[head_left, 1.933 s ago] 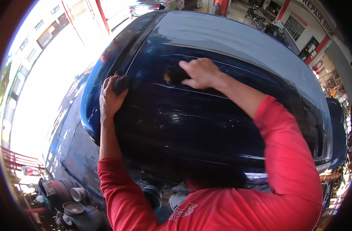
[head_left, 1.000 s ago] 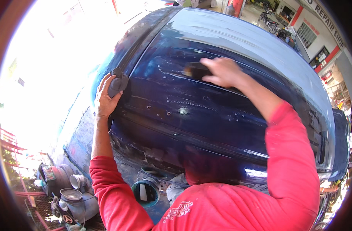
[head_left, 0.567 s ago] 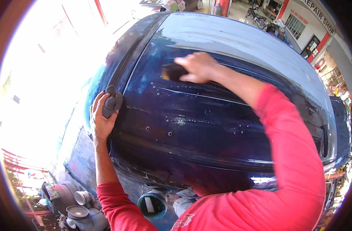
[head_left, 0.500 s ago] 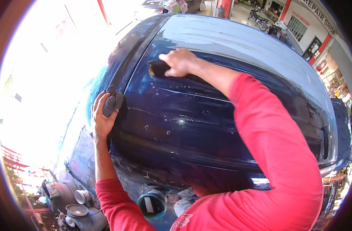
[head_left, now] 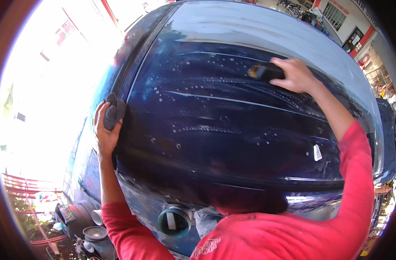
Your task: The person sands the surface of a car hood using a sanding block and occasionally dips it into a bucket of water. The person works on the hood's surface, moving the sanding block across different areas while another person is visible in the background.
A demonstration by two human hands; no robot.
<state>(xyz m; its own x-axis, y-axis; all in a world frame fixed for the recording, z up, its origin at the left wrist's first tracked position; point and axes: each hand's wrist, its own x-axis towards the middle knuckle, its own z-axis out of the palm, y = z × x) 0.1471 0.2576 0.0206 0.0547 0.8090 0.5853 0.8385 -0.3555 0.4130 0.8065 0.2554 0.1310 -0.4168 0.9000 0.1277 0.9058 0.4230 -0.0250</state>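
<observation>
Fingers of right hand [head_left: 297, 74] are gripping a dark sanding block [head_left: 264, 71] pressed flat on the wet blue car panel [head_left: 232, 130], upper right. Left hand [head_left: 105, 130] is clutching a grey pad [head_left: 113, 112] w/ curled fingers at panel's left edge.

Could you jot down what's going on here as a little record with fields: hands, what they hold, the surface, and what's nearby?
Left hand: rests at the car's edge, holding a dark grey pad
Right hand: presses a dark block on the glass
Surface: dark blue car window, wet, with droplets and streaks
Sleeves: red
Nearby: round can below the car, grey containers at lower left
</observation>
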